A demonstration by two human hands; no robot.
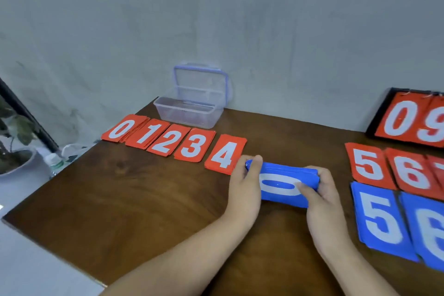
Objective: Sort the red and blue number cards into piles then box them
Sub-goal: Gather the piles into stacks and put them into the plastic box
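A stack of blue cards (283, 184) with a white 0 on top lies sideways at the table's middle. My left hand (245, 187) grips its left end and my right hand (323, 196) grips its right end, thumb on top. Red cards 0 to 4 (173, 143) lie in a row to the left. More red cards, 5 and 6 (389, 170), and blue cards 5 and 6 (394, 221) lie at the right. A clear plastic box (189, 109) with its lid up stands at the back.
A black-framed board (415, 120) showing red 0 and 9 lies at the back right. The brown table (120, 194) ends at the left, where a potted plant (14, 149) and a bottle (54, 163) stand below. A grey wall runs behind.
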